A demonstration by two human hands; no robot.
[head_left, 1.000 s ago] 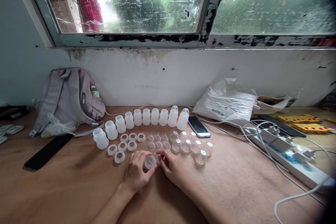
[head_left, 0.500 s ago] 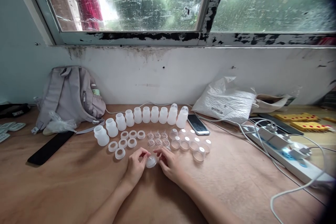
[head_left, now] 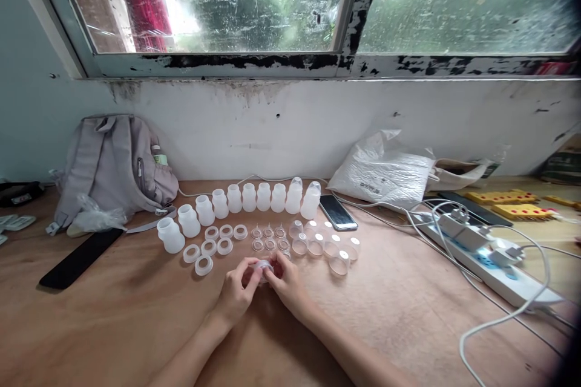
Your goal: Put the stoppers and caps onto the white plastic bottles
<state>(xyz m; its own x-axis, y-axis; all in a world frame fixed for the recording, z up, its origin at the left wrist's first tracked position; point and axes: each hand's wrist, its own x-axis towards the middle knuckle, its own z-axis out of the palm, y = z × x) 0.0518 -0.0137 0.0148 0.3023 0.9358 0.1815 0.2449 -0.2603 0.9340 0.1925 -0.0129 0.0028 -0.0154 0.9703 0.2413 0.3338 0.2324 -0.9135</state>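
1. The left hand (head_left: 236,287) pinched a translucent bottle collar (head_left: 264,265) between thumb and fingers; the right hand (head_left: 287,281) gripped its opposite side.
2. The collar was between both hands, just in front of the silicone teats (head_left: 270,245).
3. Even, gentle pressure with the rim level probably suited this two-handed hold.

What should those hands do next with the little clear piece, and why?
Maybe turn the little clear piece slightly and check its rim: the left hand and the right hand both hold it, and their fingers hide much of it.
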